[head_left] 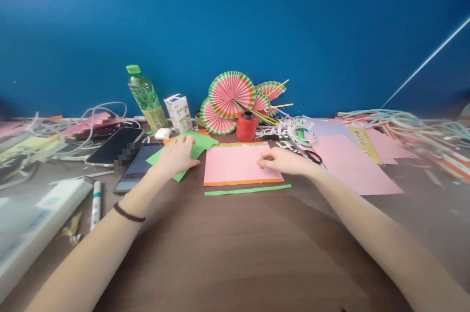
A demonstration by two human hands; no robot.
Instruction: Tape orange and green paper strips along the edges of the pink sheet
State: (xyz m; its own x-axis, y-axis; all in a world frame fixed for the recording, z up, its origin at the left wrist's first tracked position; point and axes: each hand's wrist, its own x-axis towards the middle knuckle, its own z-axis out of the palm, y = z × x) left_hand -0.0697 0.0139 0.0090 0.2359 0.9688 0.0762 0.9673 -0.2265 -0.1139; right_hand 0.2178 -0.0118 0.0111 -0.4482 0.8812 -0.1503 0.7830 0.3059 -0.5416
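My left hand (178,156) rests on a sheet of green paper (201,141), fingers laid over it and thumb apart. Orange paper (168,141) peeks out beneath that sheet. Over the right part of a pink paper sheet (231,162) is my right hand (273,160), its fingers curled together; whatever they may pinch is hidden. The pink sheet has an orange strip (235,183) along its near edge, with orange and green along its far edge. A loose green paper strip (246,190) lies just in front of it.
Behind the sheet stand a red thread spool (246,128) and several pleated paper fans (232,95). Black scissors (313,156) and pink paper (352,165) lie right. Left are a bottle (147,99), a small carton (178,113), phones (115,147) and a marker (96,204).
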